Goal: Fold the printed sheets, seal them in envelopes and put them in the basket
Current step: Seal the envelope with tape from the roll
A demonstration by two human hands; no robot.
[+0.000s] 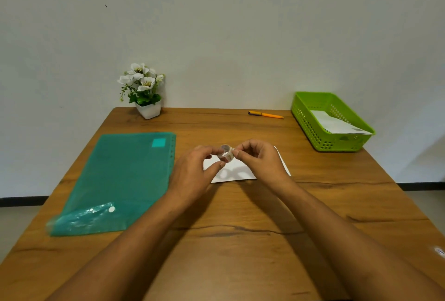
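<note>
Just one cam, a head-worn wide-angle at the near edge of the brown wooden table (240, 252). It looks forward and down, close in, toward the far edge and plain pale wall (240, 23).

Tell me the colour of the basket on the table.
The basket is lime green; the head view shows it best.

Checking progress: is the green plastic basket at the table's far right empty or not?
Not empty. The green perforated plastic basket holds a white envelope-like paper resting against its near rim; how many pieces, cannot tell.
</note>
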